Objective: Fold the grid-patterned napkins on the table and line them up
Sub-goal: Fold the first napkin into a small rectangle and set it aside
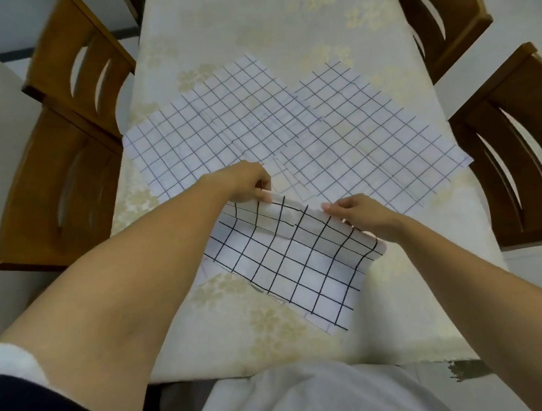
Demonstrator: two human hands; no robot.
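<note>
- Head view: left hand (249, 182) and right hand (360, 212) each pinch the far edge of the near napkin (290, 264), lifting that edge off the table (275, 19).
- Napkin's lower part rests by the table's near edge.
- Other napkins (254, 129) lie flat, overlapping, mid-table.
- Chairs (64, 154) along both sides.

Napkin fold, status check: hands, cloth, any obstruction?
Left hand and right hand pinch near napkin far edge. Fold unfinished. Unfolded napkins overlap behind.
</note>
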